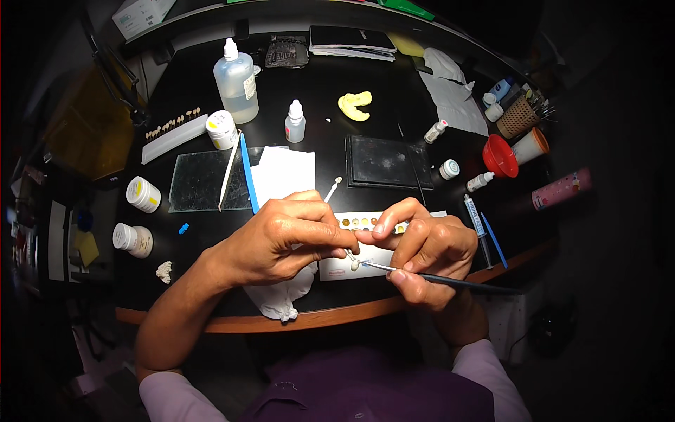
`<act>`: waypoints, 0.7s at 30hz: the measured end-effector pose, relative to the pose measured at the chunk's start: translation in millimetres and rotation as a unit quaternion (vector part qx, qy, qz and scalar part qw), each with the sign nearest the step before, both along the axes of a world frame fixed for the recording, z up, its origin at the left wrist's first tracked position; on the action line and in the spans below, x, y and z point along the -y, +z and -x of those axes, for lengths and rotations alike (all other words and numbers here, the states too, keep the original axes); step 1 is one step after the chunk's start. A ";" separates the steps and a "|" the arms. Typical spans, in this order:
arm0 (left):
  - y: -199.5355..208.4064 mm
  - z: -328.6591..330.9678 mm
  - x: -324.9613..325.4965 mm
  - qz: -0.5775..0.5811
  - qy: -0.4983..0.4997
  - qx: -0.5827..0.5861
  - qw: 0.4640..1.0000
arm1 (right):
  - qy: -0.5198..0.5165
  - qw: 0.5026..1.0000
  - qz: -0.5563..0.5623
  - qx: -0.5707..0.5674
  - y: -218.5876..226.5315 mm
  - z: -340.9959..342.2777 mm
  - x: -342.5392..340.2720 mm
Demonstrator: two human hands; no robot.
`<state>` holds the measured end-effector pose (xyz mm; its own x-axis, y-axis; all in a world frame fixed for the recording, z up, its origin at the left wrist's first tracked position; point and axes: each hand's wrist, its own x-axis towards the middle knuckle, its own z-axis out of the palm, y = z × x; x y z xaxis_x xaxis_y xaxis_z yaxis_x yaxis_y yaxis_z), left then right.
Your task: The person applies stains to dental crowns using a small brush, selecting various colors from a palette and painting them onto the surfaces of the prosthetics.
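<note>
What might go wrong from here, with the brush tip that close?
The small pale piece at the left hand could slip from its fine pinch. The brush in the right hand might knock it, its tip being right there. The crumpled white tissue at the table edge might get dragged off.

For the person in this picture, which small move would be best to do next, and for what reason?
Probably one light stroke of the brush over the small white piece. The left hand pinches a thin pale stick that seems to bear the piece, and the right hand holds the brush with its tip at or very near it.
</note>
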<state>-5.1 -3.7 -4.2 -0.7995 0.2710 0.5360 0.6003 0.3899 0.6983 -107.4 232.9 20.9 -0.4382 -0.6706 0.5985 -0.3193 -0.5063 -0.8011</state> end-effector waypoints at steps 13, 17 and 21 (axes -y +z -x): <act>1.2 0.0 -2.0 -0.019 -0.012 0.013 1.000 | 0.002 1.000 -0.012 -0.010 2.0 0.2 -0.9; 2.5 -0.5 -2.6 -0.017 -0.014 0.014 1.000 | -0.001 1.000 0.001 0.022 1.8 -2.8 -0.8; 1.9 0.3 -3.1 -0.017 -0.015 0.014 1.000 | 0.001 1.000 0.001 0.015 2.9 -2.3 -0.6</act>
